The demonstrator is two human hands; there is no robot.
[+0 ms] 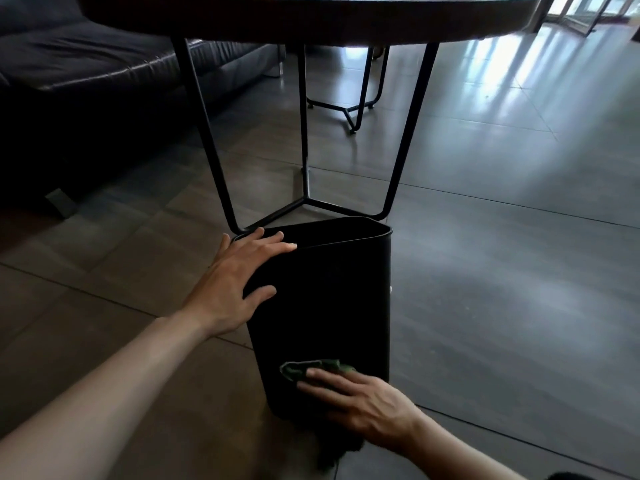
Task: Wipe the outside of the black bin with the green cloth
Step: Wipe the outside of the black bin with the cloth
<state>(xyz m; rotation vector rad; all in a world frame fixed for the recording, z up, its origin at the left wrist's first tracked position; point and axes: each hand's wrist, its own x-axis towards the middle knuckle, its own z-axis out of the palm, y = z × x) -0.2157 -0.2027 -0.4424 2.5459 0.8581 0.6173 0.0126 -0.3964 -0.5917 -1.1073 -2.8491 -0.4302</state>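
A black bin (329,306) stands upright on a tiled floor (502,271), its open top just in front of the base of a round table (311,15) w/ thin black metal legs (204,133). The person's left hand (239,275) lies flat at the bin's upper left corner, fingers straight and spread, fingertips reaching the rim, thumb laid across the near wall; nothing is pinched or curled round. The right hand (363,400) is low on the same near wall, close to the bin's bottom edge, fingers extended and pressing a green cloth (311,368) against the plastic. The cloth is bunched, part of it hidden under the fingers, w/ a folded edge sticking out to the left and above the fingertips. Whether the thumb tucks round the cloth can't be told; what shows is a flat, open press, not a fist. Both forearms are bare and come in from the bottom of the frame, left arm long across the lower left, right arm from the lower right. Bkgd: a dark leather sofa (86,64) at upper left, a second black wire frame (356,105) beyond the table legs, and bright window light reflecting off the floor at upper right. Something dark and fuzzy (336,452) lies on the floor just below the bin, too dim to identify.
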